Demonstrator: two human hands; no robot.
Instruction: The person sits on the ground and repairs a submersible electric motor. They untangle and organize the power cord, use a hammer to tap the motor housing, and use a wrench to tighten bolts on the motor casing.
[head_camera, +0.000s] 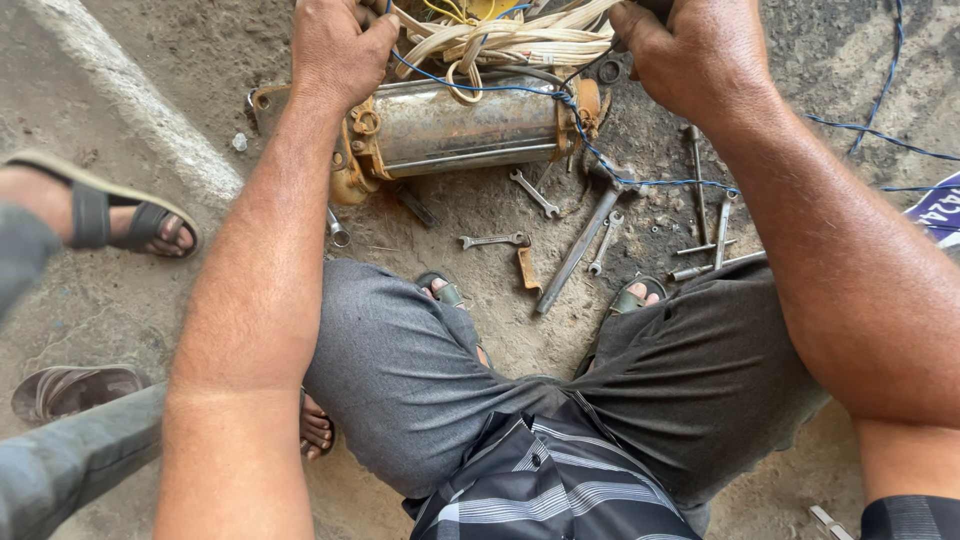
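Left hand (340, 45) clenched at the near end of the metal cylinder (465, 125), knuckles up, pressing against its rusty yellow flange (355, 155); whether the fingers grip the flange or a cord cannot be told. Right hand (695, 55) closed in a fist just past the cylinder's other end, gripping into the bundle of cream flat cables (510, 40) that lies on top of the cylinder. The cylinder itself lies on its side on the dirt floor (150, 300), just beyond the person's knees. Judgement: steel-bodied and heavy, rigid, smooth and likely slick on the barrel, so the rusted end flanges are the better holds; the cables are soft and pliant, and a thin blue wire (640, 183) trailing off the cylinder's right end looks easily snagged. No containers in view; tools lie loose on the ground. Nearer than the cylinder, between it and the sandalled feet: several small open spanners (533, 192), a long grey bar (580, 250), bolts and rods (697, 170). Well to the left of the cylinder, another person's sandalled foot (110, 215).
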